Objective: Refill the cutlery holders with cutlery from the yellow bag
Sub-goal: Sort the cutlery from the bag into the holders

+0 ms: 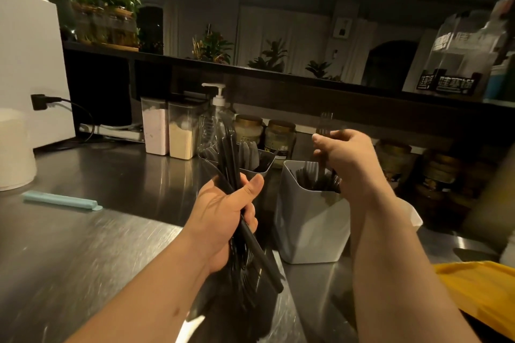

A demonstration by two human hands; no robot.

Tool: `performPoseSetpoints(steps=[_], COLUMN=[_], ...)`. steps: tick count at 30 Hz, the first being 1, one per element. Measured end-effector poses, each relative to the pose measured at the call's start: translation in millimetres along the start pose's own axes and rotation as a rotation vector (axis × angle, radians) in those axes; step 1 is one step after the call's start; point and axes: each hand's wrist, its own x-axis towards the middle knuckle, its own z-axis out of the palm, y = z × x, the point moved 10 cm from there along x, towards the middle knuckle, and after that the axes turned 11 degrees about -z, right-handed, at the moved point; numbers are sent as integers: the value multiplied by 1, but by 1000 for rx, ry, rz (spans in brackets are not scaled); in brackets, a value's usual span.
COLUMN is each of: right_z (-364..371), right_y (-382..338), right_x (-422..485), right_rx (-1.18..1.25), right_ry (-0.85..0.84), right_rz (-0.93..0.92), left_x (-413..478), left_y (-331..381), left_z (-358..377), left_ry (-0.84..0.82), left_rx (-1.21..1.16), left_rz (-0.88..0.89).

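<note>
- My left grip (225, 211), at the centre of the frame, is closed round a bundle of black cutlery (230, 153). The thumb lies across the front, and the pieces fan upward and run down past my wrist.
- My right grip (342, 153), centre right, is curled round a single fork (324, 122) with its tines up (it is blurred, so I can't tell much more). It sits just above the near grey holder (309, 220), and I cannot tell whether the fork's lower end is inside the rim yet.
- The yellow bag (482, 287) lies on the bench (97, 231) in the lower right corner, beyond my right forearm.
- I judge the step in hand to be seating this fork in the near holder, which already shows forks standing tines up.
  - The handle should go straight down into a gap between them.
  - I should let go only once it is well inside the rim.
  - The left bundle should be held tight so nothing slides out meanwhile.
- The far holder (259, 164), just behind the bundle, has paler pieces in it (possibly another type), so sorting by kind matters.
- Along the back stand a pump bottle (218, 108), two clear canisters (181, 133) and some lidded jars (280, 133).
- A pale blue strip (61, 200) lies on the bench at the left.
- In the way: the bundle's upper ends stand close to the pump bottle and the far holder, so a careless swing could knock either.
</note>
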Motion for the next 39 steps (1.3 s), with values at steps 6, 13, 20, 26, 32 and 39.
performPoseSetpoints(steps=[6,13,20,26,32,39], right_z=[6,124,145,82,68,60], right_y=[-73,-58,-52,-70,-58,-53], right_x=[-18,-116,-117,-63,-39,-39], right_rx=[-464,-642,-630,-208,378,330], right_ry=[-82,-1087,-1009,-585,-93,44], right_rz=[-380,-228,-270,-202,-259,-402], left_x=[-1,-6,-5,-1,0,-5], left_y=[1,3,-3,-1,4,16], left_z=[-6,-20,-45,-39,-11,4], left_ry=[100,140,295,234,-30,-177], left_rx=[-25,-174,-247,-377,-256,-128], left_rz=[-42,-120,-174,-176,-142,-15])
